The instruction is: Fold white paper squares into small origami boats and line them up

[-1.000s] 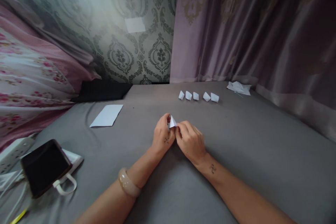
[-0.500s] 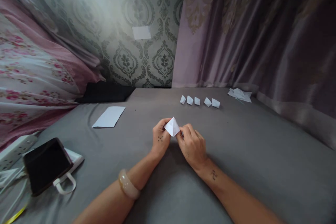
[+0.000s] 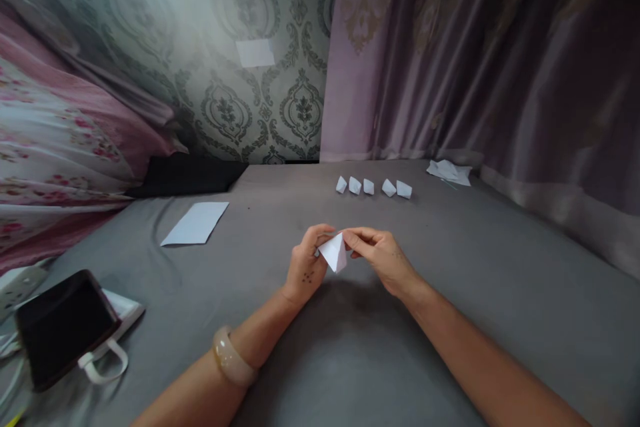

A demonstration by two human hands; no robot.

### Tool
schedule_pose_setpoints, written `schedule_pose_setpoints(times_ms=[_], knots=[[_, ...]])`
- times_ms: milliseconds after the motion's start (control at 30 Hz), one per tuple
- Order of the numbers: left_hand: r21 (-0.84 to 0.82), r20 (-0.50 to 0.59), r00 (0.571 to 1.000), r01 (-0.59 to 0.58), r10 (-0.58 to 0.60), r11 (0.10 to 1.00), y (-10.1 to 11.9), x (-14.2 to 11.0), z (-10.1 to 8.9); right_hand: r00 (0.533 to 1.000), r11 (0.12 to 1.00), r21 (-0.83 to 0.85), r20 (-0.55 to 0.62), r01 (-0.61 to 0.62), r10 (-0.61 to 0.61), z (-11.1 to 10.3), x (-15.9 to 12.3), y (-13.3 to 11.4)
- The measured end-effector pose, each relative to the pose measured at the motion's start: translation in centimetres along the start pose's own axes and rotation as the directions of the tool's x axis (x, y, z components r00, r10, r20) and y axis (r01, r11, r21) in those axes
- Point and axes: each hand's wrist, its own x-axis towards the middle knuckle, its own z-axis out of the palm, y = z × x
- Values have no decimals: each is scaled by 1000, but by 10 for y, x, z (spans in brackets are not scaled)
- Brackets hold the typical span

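A small folded white paper piece (image 3: pixel 334 253), pointed like a pyramid, is held between my two hands above the grey cloth. My left hand (image 3: pixel 307 260) grips its left side, with a bangle on that wrist. At the paper's top right corner, the thumb and fingers of my right hand (image 3: pixel 383 255) pinch it. Some of the fingertips are hidden behind the paper. Farther back stands a row of several similar folded paper pieces (image 3: pixel 369 187).
On the left lies a flat white paper sheet (image 3: pixel 196 223), with a black cloth (image 3: pixel 187 175) behind it. A dark phone (image 3: pixel 67 327) rests on a white power strip at the near left. Crumpled paper (image 3: pixel 450 172) lies at the far right by the curtain (image 3: pixel 400 80).
The folded paper has turned and tipped in my hands. My right hand has shifted from its lower right side to its top right corner. The whole view has moved slightly.
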Motion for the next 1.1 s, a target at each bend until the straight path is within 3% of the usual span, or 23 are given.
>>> schedule_pose_setpoints(times_ms=[333,400,467,533,667,800,1100], knots=[[-213,216,966,192,-145,958,-1,0,5,997,999,16,75,-29,28,-14,-3,5],[-275,341,922,283,-182,919,2,2,4,996,999,-3,82,-37,37,-21,-2,6],[-315,489,843,413,-227,855,6,5,0,994,998,-32,83,-62,64,-27,-1,8],[-339,552,785,519,-280,785,9,7,-5,992,994,-67,88,-86,91,-31,0,10],[-311,505,770,584,-390,750,17,7,-8,989,986,-143,107,-83,99,-29,-3,11],[-219,550,723,608,-418,764,26,3,-5,988,985,-168,141,-41,65,-21,-7,10],[-300,488,682,717,-545,629,21,5,-3,992,991,-127,107,-47,61,-19,-8,8]])
